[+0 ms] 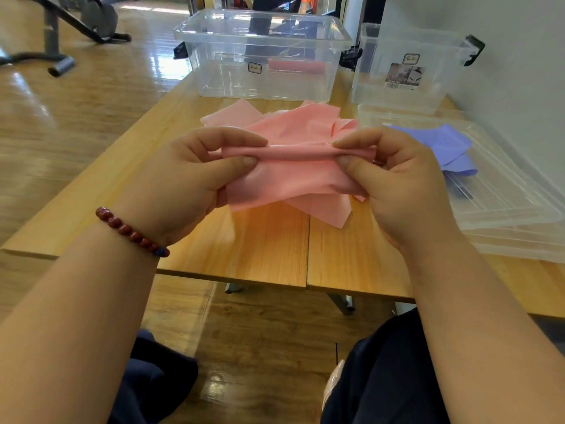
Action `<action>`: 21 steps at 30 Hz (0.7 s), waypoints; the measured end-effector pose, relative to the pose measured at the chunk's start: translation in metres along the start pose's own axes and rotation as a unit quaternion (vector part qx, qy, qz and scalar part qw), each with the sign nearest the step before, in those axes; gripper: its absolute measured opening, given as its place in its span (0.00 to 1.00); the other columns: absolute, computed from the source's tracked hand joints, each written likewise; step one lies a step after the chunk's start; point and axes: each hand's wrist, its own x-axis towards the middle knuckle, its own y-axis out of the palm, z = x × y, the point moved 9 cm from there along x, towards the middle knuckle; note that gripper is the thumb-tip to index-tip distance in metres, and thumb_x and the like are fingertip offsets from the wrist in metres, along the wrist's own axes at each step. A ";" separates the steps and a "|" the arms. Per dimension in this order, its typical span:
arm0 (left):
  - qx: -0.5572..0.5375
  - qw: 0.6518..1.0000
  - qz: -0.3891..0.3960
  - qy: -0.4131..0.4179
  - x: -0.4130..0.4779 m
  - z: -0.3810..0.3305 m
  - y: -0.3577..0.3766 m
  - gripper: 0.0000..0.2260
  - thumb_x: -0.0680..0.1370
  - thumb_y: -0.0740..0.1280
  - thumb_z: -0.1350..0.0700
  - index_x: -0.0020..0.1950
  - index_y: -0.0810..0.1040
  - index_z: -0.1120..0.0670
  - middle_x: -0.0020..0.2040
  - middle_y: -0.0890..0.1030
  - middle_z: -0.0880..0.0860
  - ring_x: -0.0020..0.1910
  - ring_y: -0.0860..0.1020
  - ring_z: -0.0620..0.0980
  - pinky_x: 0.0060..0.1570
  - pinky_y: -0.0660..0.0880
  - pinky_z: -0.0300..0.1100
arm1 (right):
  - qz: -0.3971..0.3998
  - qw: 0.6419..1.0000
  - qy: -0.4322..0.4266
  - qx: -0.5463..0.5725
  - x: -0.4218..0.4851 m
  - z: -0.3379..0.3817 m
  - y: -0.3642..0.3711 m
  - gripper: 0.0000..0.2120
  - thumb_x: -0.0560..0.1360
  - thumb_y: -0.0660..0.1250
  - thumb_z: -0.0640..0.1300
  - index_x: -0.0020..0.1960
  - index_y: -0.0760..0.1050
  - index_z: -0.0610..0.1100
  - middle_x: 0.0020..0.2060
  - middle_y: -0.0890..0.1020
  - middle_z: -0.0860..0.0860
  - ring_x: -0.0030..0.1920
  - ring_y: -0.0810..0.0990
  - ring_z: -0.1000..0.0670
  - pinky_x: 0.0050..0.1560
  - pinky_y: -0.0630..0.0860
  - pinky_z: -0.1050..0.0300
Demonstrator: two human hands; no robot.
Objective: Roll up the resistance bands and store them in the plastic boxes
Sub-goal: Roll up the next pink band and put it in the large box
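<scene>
Pinching the rolled edge of a thin pink rubber resistance band (293, 154) above the wooden table (269, 240), left hand (186, 175) and right hand (394, 179) grip opposite ends between thumb and curled fingers. Inside the large clear plastic box (263, 53) lies what looks like a rolled pink band (296, 68). A purple band (449, 148) rests on a clear lid (504, 209).

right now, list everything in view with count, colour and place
pink band: 1, pink, partly rolled, held over the table
loose bands: several, count unclear, pink, heaped mid-table
rolled band: 1, pink, inside the large box
purple band: 1, purple, on the lids
large box: 1, clear, back centre of table
small box: 1, clear, back right
lids: at least 2, clear, right side of table
table: 1, light wood
exercise machine: 1, grey, floor, far left
bracelet: 1, dark red beads, left wrist
left grip: 1, bare, pinches pink band's left end
right grip: 1, bare, pinches its right end
</scene>
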 end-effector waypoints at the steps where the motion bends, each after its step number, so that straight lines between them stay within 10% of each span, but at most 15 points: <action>1: -0.007 1.000 -0.001 -0.002 0.000 0.000 -0.001 0.13 0.78 0.66 0.64 0.45 0.85 0.47 0.48 0.83 0.51 0.48 0.81 0.48 0.44 0.81 0.40 | -0.001 1.000 0.002 0.007 0.000 0.000 0.000 0.12 0.74 0.70 0.42 0.44 0.83 0.60 0.48 0.83 0.57 0.53 0.81 0.50 0.50 0.80 0.49; 21: 0.003 0.999 -0.022 0.030 -0.001 -0.006 -0.002 0.12 0.73 0.70 0.57 0.55 0.81 0.48 0.46 0.85 0.54 0.44 0.83 0.47 0.43 0.81 0.38 | 0.011 0.999 -0.019 -0.046 0.000 0.006 0.001 0.11 0.76 0.70 0.43 0.47 0.80 0.60 0.43 0.80 0.67 0.49 0.77 0.62 0.48 0.76 0.65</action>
